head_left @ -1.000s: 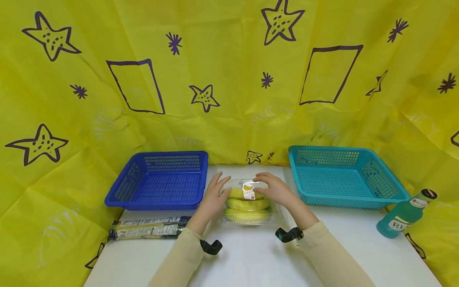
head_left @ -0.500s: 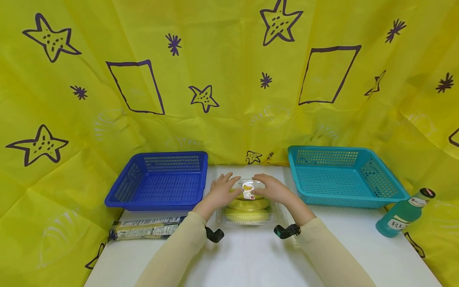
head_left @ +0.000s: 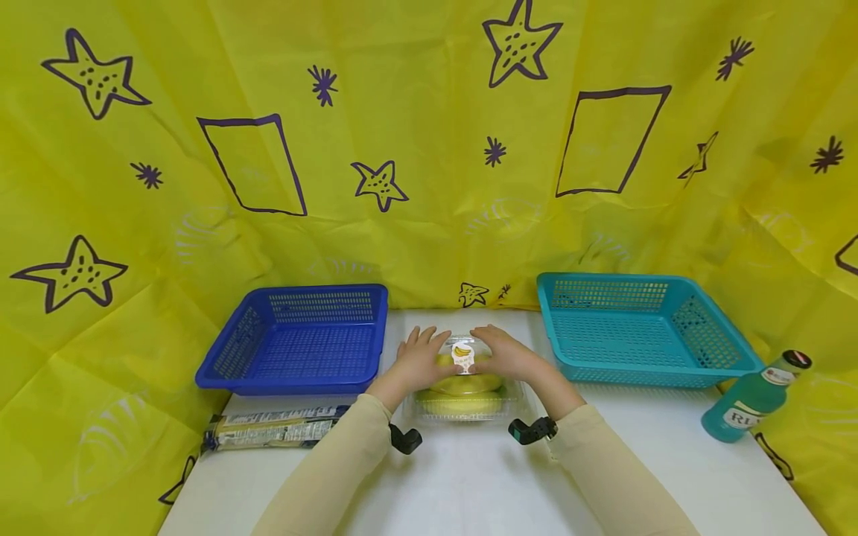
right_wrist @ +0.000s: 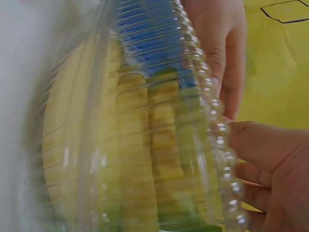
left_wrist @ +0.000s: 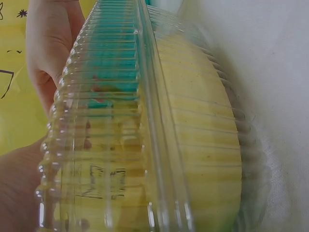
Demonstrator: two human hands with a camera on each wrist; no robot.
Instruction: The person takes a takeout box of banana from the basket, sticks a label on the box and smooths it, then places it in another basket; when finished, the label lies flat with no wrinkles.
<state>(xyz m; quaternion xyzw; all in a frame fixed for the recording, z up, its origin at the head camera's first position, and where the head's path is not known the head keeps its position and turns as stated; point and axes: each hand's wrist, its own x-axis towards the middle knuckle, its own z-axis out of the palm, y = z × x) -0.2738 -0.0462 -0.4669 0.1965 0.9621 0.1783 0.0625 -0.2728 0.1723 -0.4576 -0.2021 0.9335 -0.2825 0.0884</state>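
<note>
A clear plastic clamshell box (head_left: 462, 413) of bananas stands on the white table, with a banana sticker (head_left: 463, 356) on its lid. My left hand (head_left: 421, 362) rests on the lid's left part, fingers spread toward the far edge and thumb near the sticker. Opposite it, my right hand (head_left: 507, 355) touches the lid's right part, its thumb also close to the sticker. Through the ribbed wall, bananas (right_wrist: 135, 145) show in the right wrist view. There, my right thumb (right_wrist: 251, 140) lies against the lid's edge, and the left hand (right_wrist: 212, 29) appears beyond it.
A blue basket (head_left: 221, 376) stands at the back left and a teal basket (head_left: 677, 380) at the back right. A long printed packet (head_left: 275, 429) lies in front of the blue one. A teal bottle (head_left: 744, 406) leans at the far right. A yellow patterned curtain (head_left: 429, 246) hangs behind.
My left hand has moved right and come down over the lid, its thumb now nearer the sticker. My right hand has shifted slightly left. The box stays in place.
</note>
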